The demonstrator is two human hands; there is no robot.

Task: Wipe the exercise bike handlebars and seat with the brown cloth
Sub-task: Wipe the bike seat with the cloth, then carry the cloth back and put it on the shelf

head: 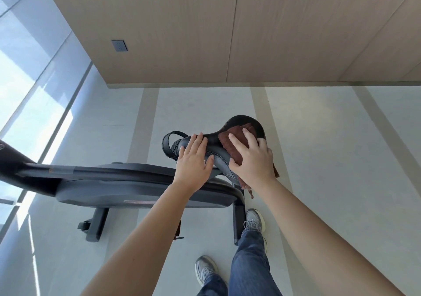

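One brown cloth (237, 144) lies bunched on the single black seat (218, 153) of the bike (136, 184). The right hand (251, 159) presses it flat with spread fingers, palm down, not clenched. The left hand (193, 161) rests open on the seat's nose, steadying it. The cloth looks soft and light, likely to slide under the palm; the seat looks firm and smooth. The handlebars cannot be made out.
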